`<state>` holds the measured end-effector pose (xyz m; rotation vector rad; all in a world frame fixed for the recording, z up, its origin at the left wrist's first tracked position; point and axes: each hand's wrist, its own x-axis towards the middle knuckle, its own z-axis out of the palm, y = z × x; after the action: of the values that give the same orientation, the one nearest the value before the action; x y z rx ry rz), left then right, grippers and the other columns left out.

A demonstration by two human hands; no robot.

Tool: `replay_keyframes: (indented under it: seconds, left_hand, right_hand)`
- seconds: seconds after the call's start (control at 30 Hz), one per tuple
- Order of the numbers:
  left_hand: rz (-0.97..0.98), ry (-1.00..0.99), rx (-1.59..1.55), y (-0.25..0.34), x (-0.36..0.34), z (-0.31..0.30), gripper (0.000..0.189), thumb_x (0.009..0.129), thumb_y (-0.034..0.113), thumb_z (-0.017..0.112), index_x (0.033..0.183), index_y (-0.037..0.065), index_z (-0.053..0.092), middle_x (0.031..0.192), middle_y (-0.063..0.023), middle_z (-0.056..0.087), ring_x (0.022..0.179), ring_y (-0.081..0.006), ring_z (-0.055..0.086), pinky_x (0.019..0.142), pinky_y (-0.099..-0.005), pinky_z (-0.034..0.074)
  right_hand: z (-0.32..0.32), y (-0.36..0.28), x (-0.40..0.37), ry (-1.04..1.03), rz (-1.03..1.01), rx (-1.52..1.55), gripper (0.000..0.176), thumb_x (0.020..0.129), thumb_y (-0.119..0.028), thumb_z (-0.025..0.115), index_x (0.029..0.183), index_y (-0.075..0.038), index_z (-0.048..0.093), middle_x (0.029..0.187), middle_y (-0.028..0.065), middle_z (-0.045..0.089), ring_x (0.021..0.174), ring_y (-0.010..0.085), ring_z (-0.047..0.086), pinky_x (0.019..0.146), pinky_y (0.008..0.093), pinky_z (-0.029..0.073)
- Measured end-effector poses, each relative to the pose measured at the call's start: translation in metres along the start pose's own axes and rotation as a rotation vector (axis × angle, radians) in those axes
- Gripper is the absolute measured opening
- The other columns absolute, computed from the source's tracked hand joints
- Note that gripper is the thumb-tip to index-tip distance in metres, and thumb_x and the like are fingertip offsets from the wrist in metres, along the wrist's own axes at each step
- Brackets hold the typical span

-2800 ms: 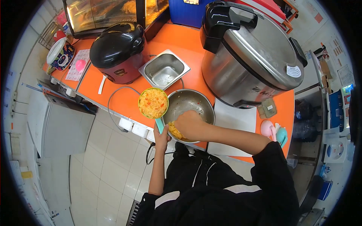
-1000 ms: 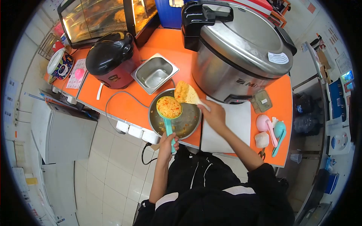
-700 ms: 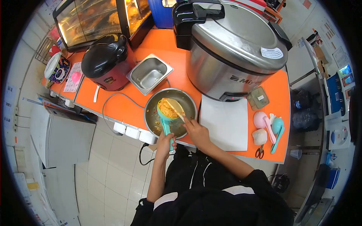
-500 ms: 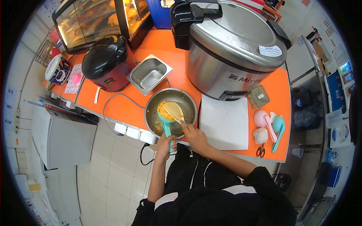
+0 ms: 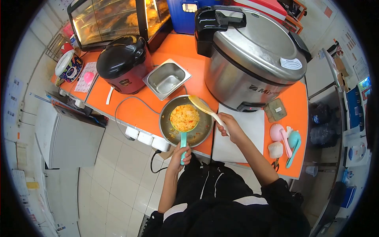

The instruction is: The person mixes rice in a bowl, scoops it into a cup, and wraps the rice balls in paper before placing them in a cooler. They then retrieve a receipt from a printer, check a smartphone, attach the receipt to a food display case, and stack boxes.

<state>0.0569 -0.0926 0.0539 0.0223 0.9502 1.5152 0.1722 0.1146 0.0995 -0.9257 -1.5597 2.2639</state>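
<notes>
My left hand is closed round the turquoise handle of a round scoop. Its bowl is full of orange fried rice and sits over the grey metal pan, where a few loose grains show. My right hand grips the pale handle of a spatula, whose yellowish blade is over the pan's upper right rim, apart from the rice.
A steel tray lies behind the pan. Beyond stand a small rice cooker and a large steel cooker. On the right are a white sheet, pink scoop, second turquoise scoop and scissors.
The spatula has lifted off the rice and moved up and right with my right hand. The scoop's rice surface is now uncovered. The camera view has shifted slightly.
</notes>
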Motion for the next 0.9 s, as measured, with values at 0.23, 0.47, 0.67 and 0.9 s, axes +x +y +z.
replay_keyframes:
  seconds: [0.23,0.47,0.67,0.9]
  left_hand:
    - [-0.013,0.088,0.228,0.006,-0.001,0.001,0.016,0.082,0.01,0.053,0.086,0.011,0.038,0.055,0.0021,0.037,0.037,-0.004,0.032,0.031,-0.0179,0.025]
    - [-0.071,0.121,0.341,0.013,0.0,0.01,0.015,0.081,0.008,0.052,0.087,0.009,0.039,0.056,0.0014,0.037,0.039,-0.0041,0.034,0.032,-0.0178,0.026]
    - [-0.116,0.132,0.252,0.005,0.007,0.005,0.014,0.08,0.008,0.052,0.086,0.009,0.039,0.059,0.0017,0.038,0.04,-0.0032,0.033,0.033,-0.0171,0.027]
    - [-0.078,0.201,0.318,0.008,0.011,0.013,0.014,0.079,0.011,0.052,0.086,0.009,0.04,0.059,0.0026,0.037,0.041,-0.0026,0.031,0.033,-0.0154,0.023]
  right_hand:
    - [0.013,-0.001,0.019,0.124,-0.348,-0.862,0.034,0.09,-0.035,0.034,0.087,-0.005,0.05,0.061,0.0149,0.055,0.055,0.0287,0.056,0.049,0.0374,0.043]
    - [0.047,-0.003,-0.005,0.161,-0.105,-1.273,0.036,0.089,-0.034,0.034,0.09,-0.004,0.053,0.071,0.023,0.058,0.067,0.0394,0.058,0.06,0.0467,0.046]
    - [0.023,-0.001,0.024,-0.005,-0.241,-1.268,0.038,0.089,-0.035,0.032,0.09,-0.004,0.053,0.068,0.0188,0.059,0.067,0.036,0.059,0.06,0.0454,0.047]
    - [0.058,0.008,-0.01,0.204,-0.091,-1.335,0.035,0.088,-0.033,0.035,0.089,-0.004,0.054,0.064,0.0162,0.059,0.063,0.0357,0.059,0.057,0.0445,0.048]
